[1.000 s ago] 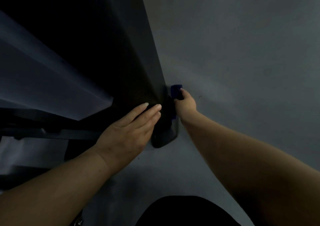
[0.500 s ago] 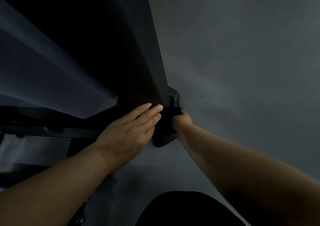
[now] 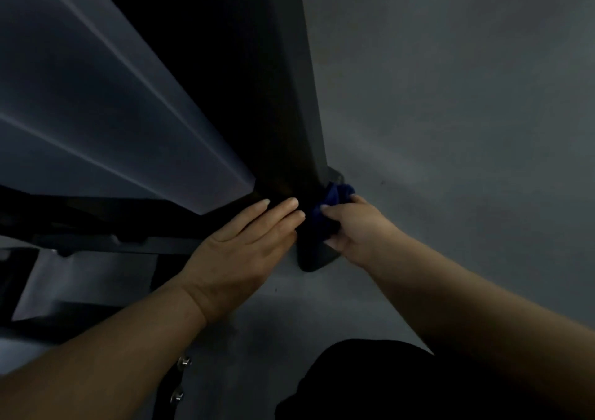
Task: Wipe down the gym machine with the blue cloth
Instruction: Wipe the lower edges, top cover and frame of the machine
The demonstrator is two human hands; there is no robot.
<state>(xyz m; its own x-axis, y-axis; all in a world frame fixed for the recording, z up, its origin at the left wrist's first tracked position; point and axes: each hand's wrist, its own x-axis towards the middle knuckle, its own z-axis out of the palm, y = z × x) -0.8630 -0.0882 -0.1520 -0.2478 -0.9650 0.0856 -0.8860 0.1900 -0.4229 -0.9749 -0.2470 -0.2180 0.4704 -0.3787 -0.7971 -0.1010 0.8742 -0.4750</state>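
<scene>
Wiping the gym machine foot with the blue cloth bunched in my right hand, left hand flat, fingers straight, bracing the post; next, I judge, the foot's lower edge.

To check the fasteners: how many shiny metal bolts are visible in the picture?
2. One bolt sits low in the picture beside the left forearm; the other bolt is just below it. The dark frame may hide others.

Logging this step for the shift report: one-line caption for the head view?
Right hand grips the blue cloth against the dark machine post's base while the left hand rests flat beside it.
</scene>
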